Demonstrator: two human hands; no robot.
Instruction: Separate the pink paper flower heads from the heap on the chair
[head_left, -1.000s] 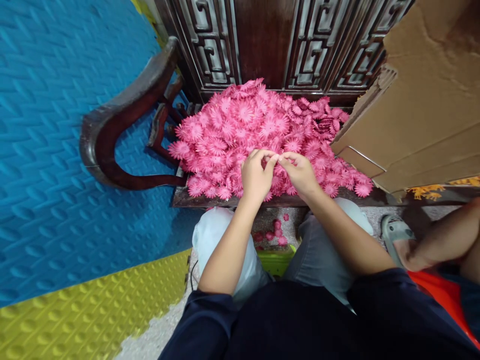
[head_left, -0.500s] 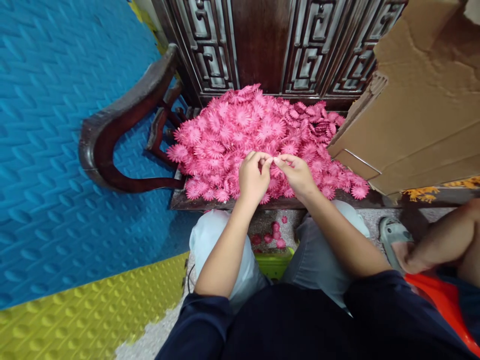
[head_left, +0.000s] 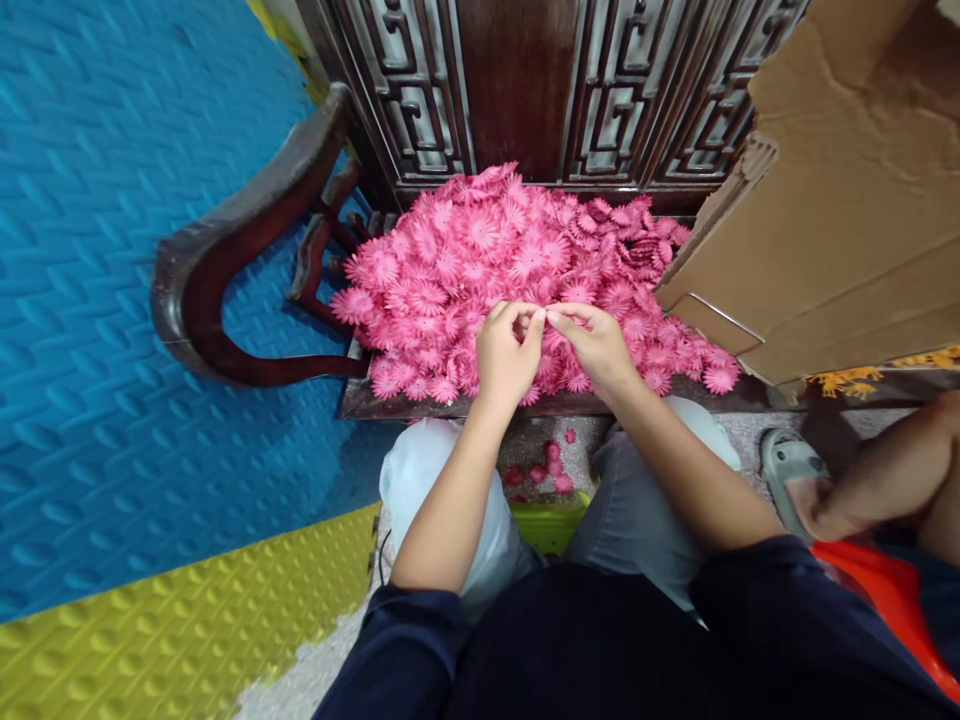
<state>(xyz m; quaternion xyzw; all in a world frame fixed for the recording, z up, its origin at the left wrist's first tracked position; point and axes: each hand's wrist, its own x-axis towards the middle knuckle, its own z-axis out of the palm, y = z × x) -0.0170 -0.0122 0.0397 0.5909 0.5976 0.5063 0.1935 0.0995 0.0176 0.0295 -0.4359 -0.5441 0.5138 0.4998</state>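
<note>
A big heap of pink fabric flowers (head_left: 495, 260) covers the seat of a dark carved wooden chair (head_left: 225, 270). My left hand (head_left: 506, 355) and my right hand (head_left: 596, 345) meet over the front of the heap, fingertips pinched together on one small pink flower piece (head_left: 543, 315) held between them. Both wrists rest near the seat's front edge. What exactly lies between the fingers is mostly hidden.
A brown cardboard box (head_left: 847, 200) leans at the right of the seat. Several pink flowers (head_left: 551, 465) lie on the floor between my knees, above a green container (head_left: 547, 525). Blue and yellow foam mats (head_left: 112, 400) cover the left. Another person's leg and sandal (head_left: 817, 480) are at right.
My hands stay pinched together over the heap with only slight finger shifts. The view has moved a little.
</note>
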